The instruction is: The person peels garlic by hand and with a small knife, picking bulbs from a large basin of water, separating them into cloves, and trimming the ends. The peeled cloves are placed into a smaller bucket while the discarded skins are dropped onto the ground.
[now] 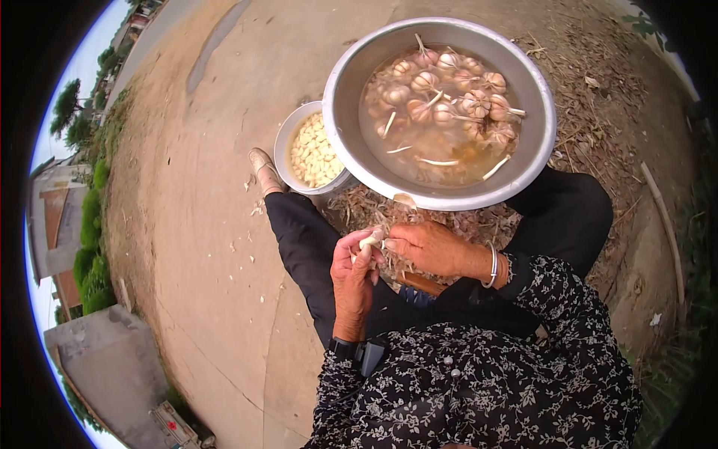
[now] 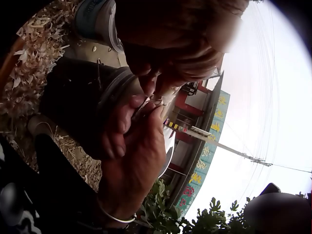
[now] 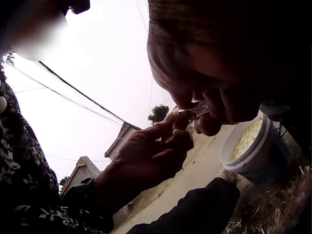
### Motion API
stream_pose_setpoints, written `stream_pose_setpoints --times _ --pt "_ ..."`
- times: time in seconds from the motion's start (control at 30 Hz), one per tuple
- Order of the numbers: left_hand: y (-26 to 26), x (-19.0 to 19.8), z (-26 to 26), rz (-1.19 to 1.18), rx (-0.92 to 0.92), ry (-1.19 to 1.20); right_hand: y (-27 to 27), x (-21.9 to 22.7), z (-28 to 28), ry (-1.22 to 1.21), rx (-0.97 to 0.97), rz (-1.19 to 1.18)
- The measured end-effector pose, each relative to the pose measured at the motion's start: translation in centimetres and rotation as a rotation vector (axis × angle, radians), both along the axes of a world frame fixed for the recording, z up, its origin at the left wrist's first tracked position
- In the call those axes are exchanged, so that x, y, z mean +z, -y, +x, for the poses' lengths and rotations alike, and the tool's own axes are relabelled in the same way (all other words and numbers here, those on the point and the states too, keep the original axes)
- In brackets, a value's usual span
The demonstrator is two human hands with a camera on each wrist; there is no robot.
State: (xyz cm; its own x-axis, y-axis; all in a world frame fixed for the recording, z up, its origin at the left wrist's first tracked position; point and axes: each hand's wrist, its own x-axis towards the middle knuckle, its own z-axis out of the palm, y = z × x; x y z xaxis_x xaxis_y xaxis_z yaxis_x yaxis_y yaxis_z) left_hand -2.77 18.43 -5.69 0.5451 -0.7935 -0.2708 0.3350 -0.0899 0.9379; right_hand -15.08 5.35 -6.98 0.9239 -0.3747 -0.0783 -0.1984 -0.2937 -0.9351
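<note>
The left hand pinches a pale garlic clove between thumb and fingers, in front of the lap. Against the clove's right side are the bent fingers of the right hand, with a bit of papery skin at the fingertips. In the left wrist view the left hand is above and the braceleted right hand below, fingertips meeting. From the right wrist, the left hand faces the right hand; something thin and shiny between them is too dark to identify.
A large metal basin of cloudy water holds several garlic bulbs and stems. Beside it stands a white bucket of peeled cloves. Dry husks lie between the legs, and a long stick at the right.
</note>
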Motion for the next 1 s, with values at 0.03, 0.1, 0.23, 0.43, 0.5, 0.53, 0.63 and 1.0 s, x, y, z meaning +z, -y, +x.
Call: stream_pose_setpoints --times 0.03,0.1,0.23,0.43,0.5,0.53,0.63,1.0 --pt "0.1 -0.1 -0.1 0.012 0.011 0.009 0.0 0.0 0.0 0.0 0.0 0.0" --pt "-0.2 -0.6 -0.1 0.022 0.023 0.019 -0.1 0.0 -0.1 0.12 -0.058 0.117" --pt "-0.6 -1.4 -0.3 0.084 -0.044 -0.037 0.1 0.0 -0.2 0.122 -0.028 0.064" --pt "-0.2 -1.1 0.0 0.031 0.12 -0.225 0.3 -0.5 -0.5 0.053 -0.033 -0.146" --pt "-0.1 -0.9 -0.1 0.028 0.111 -0.164 -0.1 0.1 -0.5 -0.075 0.005 -0.202" --pt "-0.3 -1.1 0.0 0.029 0.111 -0.165 -0.2 0.0 -0.5 -0.076 0.004 -0.201" --pt "-0.5 -1.3 0.4 0.016 0.05 -0.093 0.0 -0.1 -0.3 -0.02 0.02 -0.172" --pt "-0.7 -1.0 0.0 0.125 -0.103 0.159 0.6 -1.1 0.0 0.002 0.04 0.23"
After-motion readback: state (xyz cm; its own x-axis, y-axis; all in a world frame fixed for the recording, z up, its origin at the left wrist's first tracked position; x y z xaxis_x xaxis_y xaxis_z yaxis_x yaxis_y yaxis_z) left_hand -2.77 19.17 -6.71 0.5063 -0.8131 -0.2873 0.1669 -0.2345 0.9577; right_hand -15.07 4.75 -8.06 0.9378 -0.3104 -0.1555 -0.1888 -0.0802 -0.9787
